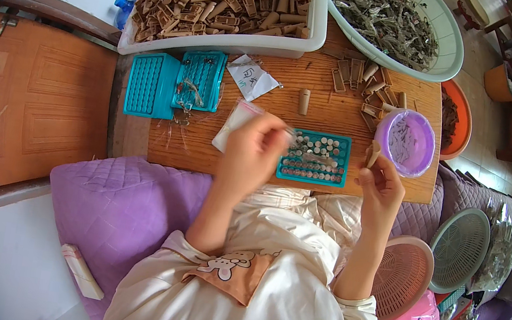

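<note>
Purple bowl [429,145] beside right hand [385,183]

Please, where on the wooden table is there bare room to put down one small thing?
Bare wood shows around the lone brown piece, between the white bin and the small teal tray. It is crowded beside the purple bowl, where brown pieces cluster.

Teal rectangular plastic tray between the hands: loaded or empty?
Loaded: small round pale pieces sit in rows in the teal plastic tray. Every slot filled? Cannot tell.
</note>
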`<state>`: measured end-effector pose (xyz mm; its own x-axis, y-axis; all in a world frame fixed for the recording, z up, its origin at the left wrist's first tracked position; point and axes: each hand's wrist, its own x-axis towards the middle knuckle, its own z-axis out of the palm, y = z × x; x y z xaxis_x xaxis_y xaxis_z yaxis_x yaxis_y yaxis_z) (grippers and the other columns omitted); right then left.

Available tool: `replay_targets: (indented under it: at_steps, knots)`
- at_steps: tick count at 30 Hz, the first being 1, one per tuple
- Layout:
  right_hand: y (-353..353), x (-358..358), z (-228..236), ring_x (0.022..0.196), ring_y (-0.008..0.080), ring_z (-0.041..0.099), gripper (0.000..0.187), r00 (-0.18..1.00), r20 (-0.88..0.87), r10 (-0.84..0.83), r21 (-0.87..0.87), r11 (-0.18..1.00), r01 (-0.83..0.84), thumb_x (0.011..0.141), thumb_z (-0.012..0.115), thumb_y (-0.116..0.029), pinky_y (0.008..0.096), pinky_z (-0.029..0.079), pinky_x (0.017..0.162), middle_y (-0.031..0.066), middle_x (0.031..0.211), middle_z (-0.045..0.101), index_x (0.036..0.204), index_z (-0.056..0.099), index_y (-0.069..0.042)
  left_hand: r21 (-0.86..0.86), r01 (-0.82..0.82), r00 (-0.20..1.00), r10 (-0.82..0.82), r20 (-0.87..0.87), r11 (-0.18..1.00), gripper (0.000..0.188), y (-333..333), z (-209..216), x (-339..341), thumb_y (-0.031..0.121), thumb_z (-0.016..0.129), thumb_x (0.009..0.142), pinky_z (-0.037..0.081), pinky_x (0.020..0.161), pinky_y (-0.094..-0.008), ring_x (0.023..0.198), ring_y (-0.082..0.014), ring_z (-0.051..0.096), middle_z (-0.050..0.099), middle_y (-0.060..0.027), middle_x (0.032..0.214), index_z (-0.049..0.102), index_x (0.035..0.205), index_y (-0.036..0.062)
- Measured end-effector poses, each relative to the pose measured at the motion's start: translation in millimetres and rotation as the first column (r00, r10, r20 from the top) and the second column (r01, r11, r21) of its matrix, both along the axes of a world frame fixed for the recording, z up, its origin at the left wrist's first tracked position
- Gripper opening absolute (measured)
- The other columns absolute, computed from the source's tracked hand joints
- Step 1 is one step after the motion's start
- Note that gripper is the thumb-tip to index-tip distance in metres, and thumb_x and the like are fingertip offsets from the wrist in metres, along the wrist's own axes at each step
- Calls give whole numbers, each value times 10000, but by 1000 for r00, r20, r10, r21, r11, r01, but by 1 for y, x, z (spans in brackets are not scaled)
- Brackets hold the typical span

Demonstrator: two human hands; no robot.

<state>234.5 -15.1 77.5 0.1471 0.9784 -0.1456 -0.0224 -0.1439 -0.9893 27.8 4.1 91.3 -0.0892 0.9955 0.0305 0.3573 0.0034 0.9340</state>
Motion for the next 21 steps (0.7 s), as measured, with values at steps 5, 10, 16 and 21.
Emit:
replay_targets:
  at_steps: [5, 10, 16, 21]
  knots:
    - [3, 6, 7, 780, 117, 570, 272, 962, -273, -26, -24, 1000, 20, 791, 597, -47, 218, 441, 654, 51, 915, 593, 1046, 537, 26, 254, -398, 688, 470, -553, 882, 127, 28, 31, -80, 159, 533, 822, 435, 542, -339, 581, -260, 576, 606, -121, 702, 542, 865, 40]
    - [3, 4, 4, 802, 131, 573, 289, 913, -403, 65, -92, 990, -111, 800, 590, -95, 235, 446, 663, 49, 912, 590, 1062, 539, 16, 275, -486, 477, 516, -711, 829, 189, 43, 9, -112, 152, 516, 827, 451, 592, -368, 641, -296, 590, 617, -149, 781, 493, 975, 37]
    - [10, -18, 9, 728, 119, 593, 150, 799, -551, 241, -112, 928, -357, 842, 520, -42, 213, 481, 600, 70, 883, 593, 954, 421, -51, 17, 493, 692, -404, 598, 870, 471, 21, -9, 4, 321, 475, 883, 419, 795, -276, 908, -113, 504, 506, -57, 1149, 390, 1232, 16]
    - [30, -19, 19, 726, 102, 584, 110, 874, -340, 347, -97, 911, -400, 842, 512, -17, 223, 462, 587, 47, 810, 580, 921, 439, -41, -111, 419, 608, -187, 772, 901, 416, 14, -8, 37, 314, 541, 846, 461, 779, -277, 979, -175, 541, 554, -91, 1055, 460, 1121, 13]
